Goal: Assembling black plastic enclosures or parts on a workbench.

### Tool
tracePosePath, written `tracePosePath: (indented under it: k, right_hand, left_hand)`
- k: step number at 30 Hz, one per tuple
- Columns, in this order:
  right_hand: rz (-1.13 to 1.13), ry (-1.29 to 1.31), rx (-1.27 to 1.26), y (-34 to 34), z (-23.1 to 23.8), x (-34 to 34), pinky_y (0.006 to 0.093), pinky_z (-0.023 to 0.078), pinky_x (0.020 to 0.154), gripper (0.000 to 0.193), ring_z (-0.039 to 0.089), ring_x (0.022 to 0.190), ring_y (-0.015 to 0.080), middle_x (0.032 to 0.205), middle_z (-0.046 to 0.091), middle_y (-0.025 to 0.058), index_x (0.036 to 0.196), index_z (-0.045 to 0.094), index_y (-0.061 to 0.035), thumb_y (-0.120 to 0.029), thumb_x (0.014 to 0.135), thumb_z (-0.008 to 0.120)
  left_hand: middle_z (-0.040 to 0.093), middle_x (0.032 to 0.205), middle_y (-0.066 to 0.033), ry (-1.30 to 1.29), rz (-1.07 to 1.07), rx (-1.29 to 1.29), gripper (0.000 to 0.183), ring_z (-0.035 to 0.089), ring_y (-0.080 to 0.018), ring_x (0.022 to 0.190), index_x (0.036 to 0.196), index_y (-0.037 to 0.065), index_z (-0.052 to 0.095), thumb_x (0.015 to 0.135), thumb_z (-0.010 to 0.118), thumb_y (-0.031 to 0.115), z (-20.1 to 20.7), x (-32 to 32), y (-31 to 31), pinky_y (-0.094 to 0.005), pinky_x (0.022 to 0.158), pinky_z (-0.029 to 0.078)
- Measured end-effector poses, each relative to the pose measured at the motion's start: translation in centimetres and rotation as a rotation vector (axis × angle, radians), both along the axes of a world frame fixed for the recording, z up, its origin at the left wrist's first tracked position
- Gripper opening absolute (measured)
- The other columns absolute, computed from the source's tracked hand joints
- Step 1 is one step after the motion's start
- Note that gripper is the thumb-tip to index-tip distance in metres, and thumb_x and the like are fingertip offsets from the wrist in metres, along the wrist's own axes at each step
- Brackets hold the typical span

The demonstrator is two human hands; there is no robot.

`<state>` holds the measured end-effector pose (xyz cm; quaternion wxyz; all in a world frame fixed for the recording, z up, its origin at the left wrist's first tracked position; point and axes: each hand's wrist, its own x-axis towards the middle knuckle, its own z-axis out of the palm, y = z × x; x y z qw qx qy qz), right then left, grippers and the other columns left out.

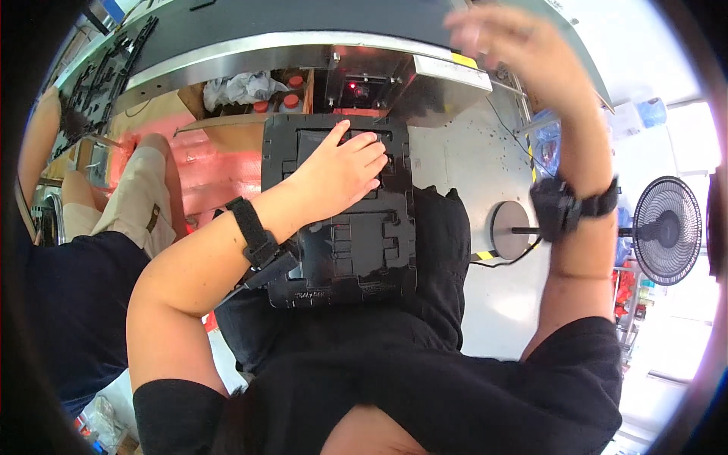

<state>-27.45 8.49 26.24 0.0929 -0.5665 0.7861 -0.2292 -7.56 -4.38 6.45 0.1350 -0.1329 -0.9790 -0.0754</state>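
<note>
A black moulded plastic tray (pixel 356 243) with shaped recesses lies across my lap. My left hand (pixel 341 163) rests on its far part, fingers stretched out and somewhat apart over the recesses. Whether a small part lies under those fingers is hidden. Raised at the far right, my right hand (pixel 512 45) is over the edge of the dark conveyor belt (pixel 303 17). Motion smears its fingers, and I see no object in them clearly. Each wrist wears a black strap with a small device.
A metal rail (pixel 288 42) borders the belt, with a metal box (pixel 447 87) below. Left of it, a wooden box (pixel 220 130) holds red-capped bottles and crumpled plastic. Another person (pixel 83 296) sits close at my left. A black fan (pixel 667 230) stands at the right.
</note>
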Motion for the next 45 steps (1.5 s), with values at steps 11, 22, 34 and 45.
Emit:
tracePosePath:
  k: [11, 22, 34, 45]
  right_hand:
    - [-0.394, 0.287, 0.267, -15.6, -6.8, -17.1, 0.0431, 0.039, 0.101, 0.069, 0.049, 0.121, 0.0388, 0.126, 0.053, 0.0278, 0.118, 0.056, 0.0074, -0.054, 0.087, 0.052]
    - [-0.707, -0.065, 0.089, -13.0, -6.9, -19.4, 0.0419, 0.052, 0.074, 0.041, 0.066, 0.088, 0.0294, 0.093, 0.067, 0.0180, 0.096, 0.067, 0.0037, -0.026, 0.069, 0.074]
    - [-0.287, -0.931, -0.361, 0.5, -3.2, -10.8, 0.0299, 0.048, 0.062, 0.024, 0.060, 0.068, 0.0165, 0.086, 0.065, 0.0086, 0.105, 0.063, -0.0053, -0.020, 0.085, 0.064]
    - [-0.278, -1.273, 0.117, 7.2, -13.2, 7.8, 0.0222, 0.049, 0.067, 0.034, 0.061, 0.082, 0.0084, 0.099, 0.065, 0.0038, 0.117, 0.056, -0.0012, -0.001, 0.084, 0.062]
  left_hand:
    - [0.058, 0.107, -0.0055, 0.043, -0.122, -0.204, 0.029, 0.046, -0.0246, 0.119, 0.102, 0.006, 0.064, 0.083, 0.059, 0.027, 1.1, -1.8, -0.5, -0.0512, 0.107, 0.027]
    - [0.056, 0.106, -0.0115, -0.003, -0.193, 0.048, 0.029, 0.051, -0.0282, 0.112, 0.101, 0.003, 0.061, 0.076, 0.064, 0.018, 6.6, -4.9, -1.8, -0.0453, 0.100, 0.038]
    - [0.048, 0.136, -0.0199, -0.694, 0.289, 0.349, 0.083, 0.048, -0.0305, 0.122, 0.140, 0.008, 0.041, 0.071, 0.077, 0.037, 15.7, -22.1, -20.4, -0.0384, 0.103, 0.036]
    - [0.064, 0.104, -0.0229, 0.270, 0.161, -0.066, 0.051, 0.062, -0.0323, 0.097, 0.108, 0.000, 0.064, 0.071, 0.070, 0.035, 17.7, -11.4, -8.2, -0.0368, 0.085, 0.048]
